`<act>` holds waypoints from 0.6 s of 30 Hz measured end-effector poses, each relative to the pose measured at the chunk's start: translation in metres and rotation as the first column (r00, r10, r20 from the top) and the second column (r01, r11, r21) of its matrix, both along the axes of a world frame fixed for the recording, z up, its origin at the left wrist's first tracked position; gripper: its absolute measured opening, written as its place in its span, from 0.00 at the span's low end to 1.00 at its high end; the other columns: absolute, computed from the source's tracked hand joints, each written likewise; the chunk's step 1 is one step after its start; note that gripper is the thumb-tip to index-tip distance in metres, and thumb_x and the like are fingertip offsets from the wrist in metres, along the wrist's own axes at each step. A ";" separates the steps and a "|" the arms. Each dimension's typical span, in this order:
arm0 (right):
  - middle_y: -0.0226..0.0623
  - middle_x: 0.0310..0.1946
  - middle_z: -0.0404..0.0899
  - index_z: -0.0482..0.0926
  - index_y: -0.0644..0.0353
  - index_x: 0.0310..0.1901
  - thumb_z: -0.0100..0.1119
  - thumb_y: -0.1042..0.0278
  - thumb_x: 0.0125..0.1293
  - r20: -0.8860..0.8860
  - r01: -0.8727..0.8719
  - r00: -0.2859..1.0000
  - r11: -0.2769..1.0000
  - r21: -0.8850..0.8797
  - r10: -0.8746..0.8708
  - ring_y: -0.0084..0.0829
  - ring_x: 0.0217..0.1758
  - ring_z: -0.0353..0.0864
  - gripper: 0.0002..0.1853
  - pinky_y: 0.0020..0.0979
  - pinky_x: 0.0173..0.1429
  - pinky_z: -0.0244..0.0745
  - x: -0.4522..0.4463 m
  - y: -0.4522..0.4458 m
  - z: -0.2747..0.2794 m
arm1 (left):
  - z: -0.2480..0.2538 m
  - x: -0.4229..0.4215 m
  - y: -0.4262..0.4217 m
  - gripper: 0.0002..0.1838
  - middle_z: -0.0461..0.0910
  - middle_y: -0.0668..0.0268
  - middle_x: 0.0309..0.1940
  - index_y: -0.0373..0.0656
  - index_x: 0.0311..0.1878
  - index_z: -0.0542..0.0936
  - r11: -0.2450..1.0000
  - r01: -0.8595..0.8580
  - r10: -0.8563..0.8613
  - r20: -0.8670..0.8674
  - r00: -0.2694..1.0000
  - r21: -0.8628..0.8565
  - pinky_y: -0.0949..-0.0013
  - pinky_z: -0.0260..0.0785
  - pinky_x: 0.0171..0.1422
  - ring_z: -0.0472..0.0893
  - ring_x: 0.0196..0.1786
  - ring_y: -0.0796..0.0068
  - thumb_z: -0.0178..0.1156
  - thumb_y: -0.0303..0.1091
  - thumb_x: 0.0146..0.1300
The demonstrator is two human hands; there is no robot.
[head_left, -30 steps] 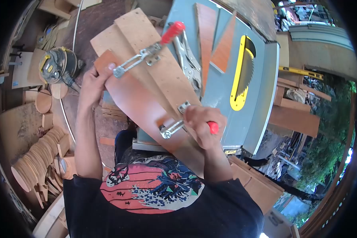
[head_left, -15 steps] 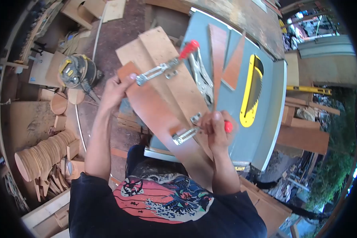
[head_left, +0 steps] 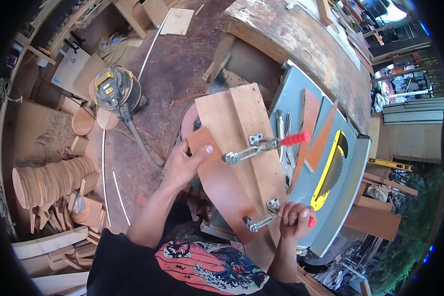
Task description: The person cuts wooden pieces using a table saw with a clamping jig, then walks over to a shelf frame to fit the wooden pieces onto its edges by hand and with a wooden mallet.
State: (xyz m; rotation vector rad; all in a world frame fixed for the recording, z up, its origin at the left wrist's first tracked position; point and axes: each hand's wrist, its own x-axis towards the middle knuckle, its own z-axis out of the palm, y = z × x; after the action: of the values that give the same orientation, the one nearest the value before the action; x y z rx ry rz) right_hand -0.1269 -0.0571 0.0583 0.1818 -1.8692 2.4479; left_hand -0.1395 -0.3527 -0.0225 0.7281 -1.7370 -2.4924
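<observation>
One reddish panel (head_left: 221, 183) lies on wooden jig (head_left: 246, 106), partly under lower clamp (head_left: 264, 222). L hand (head_left: 183, 165) fingers pinch panel's upper end; R hand (head_left: 296, 219) fingers wrap lower clamp's red handle (head_left: 312, 222). Est. status: panel seated on jig, clamp lock-up unconfirmed (can't tell).

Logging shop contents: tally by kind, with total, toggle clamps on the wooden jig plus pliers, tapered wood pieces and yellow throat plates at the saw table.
Toggle clamps: 2
Locking pliers: 1
Tapered wood pieces: 2
Yellow throat plate: 1
Total: 6
</observation>
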 end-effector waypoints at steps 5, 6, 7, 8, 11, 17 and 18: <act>0.26 0.13 0.58 0.64 0.53 0.29 0.47 0.64 0.80 -0.071 -0.091 0.993 0.995 0.030 0.093 0.22 0.13 0.57 0.17 0.31 0.22 0.63 -0.004 0.000 -0.002 | -0.001 0.004 0.001 0.24 0.87 0.61 0.48 0.32 0.59 0.80 0.999 -0.026 0.026 -0.002 1.000 0.045 0.69 0.76 0.55 0.83 0.49 0.77 0.70 0.40 0.68; 0.26 0.13 0.59 0.64 0.53 0.29 0.47 0.64 0.80 -0.072 -0.091 0.993 0.996 0.027 0.092 0.22 0.13 0.57 0.16 0.31 0.22 0.63 -0.005 -0.001 0.000 | -0.002 0.004 0.001 0.24 0.87 0.62 0.47 0.32 0.59 0.81 0.998 -0.026 0.025 0.010 1.000 0.053 0.69 0.76 0.55 0.83 0.49 0.77 0.70 0.40 0.68; 0.26 0.13 0.59 0.64 0.53 0.29 0.47 0.64 0.80 -0.073 -0.089 0.993 0.996 0.024 0.091 0.22 0.13 0.57 0.16 0.32 0.22 0.63 -0.005 -0.003 0.001 | -0.001 0.005 0.001 0.23 0.87 0.62 0.47 0.32 0.58 0.81 0.998 -0.024 0.023 0.023 0.999 0.060 0.69 0.76 0.55 0.83 0.49 0.78 0.70 0.40 0.68; 0.26 0.13 0.60 0.65 0.54 0.30 0.48 0.64 0.80 -0.073 -0.087 0.993 0.995 0.055 0.091 0.23 0.13 0.59 0.15 0.32 0.23 0.66 -0.005 -0.003 0.003 | 0.004 0.004 -0.002 0.23 0.87 0.62 0.47 0.32 0.58 0.81 0.999 -0.006 0.005 0.031 1.000 0.044 0.69 0.76 0.55 0.83 0.49 0.78 0.70 0.40 0.68; 0.27 0.13 0.60 0.65 0.54 0.30 0.48 0.64 0.79 -0.068 -0.090 0.993 0.992 0.091 0.096 0.23 0.13 0.60 0.15 0.32 0.25 0.68 -0.005 -0.003 0.003 | -0.006 0.006 -0.003 0.23 0.87 0.62 0.46 0.31 0.58 0.80 0.995 0.026 -0.029 0.031 0.999 0.096 0.69 0.76 0.55 0.83 0.49 0.78 0.69 0.39 0.68; 0.29 0.14 0.62 0.69 0.59 0.29 0.49 0.62 0.77 -0.008 -0.023 1.000 0.987 0.156 0.024 0.24 0.13 0.63 0.17 0.34 0.27 0.71 -0.005 -0.011 0.009 | 0.001 0.003 -0.004 0.21 0.88 0.58 0.43 0.33 0.55 0.82 0.998 0.007 -0.011 0.052 0.999 0.063 0.68 0.77 0.52 0.84 0.47 0.76 0.70 0.39 0.66; 0.29 0.14 0.62 0.69 0.59 0.29 0.49 0.62 0.77 -0.007 -0.018 1.000 0.987 0.162 0.019 0.24 0.13 0.63 0.17 0.34 0.27 0.71 -0.006 -0.013 0.009 | 0.002 0.003 -0.004 0.21 0.88 0.58 0.42 0.33 0.54 0.82 0.998 0.001 -0.004 0.051 0.999 0.066 0.68 0.77 0.52 0.85 0.46 0.76 0.71 0.39 0.66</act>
State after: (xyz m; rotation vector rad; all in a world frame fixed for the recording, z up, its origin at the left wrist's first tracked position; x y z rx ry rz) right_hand -0.1329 -0.0702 0.0670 0.2172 -2.0725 2.3018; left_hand -0.1370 -0.3565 -0.0203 0.8014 -1.6790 -2.5662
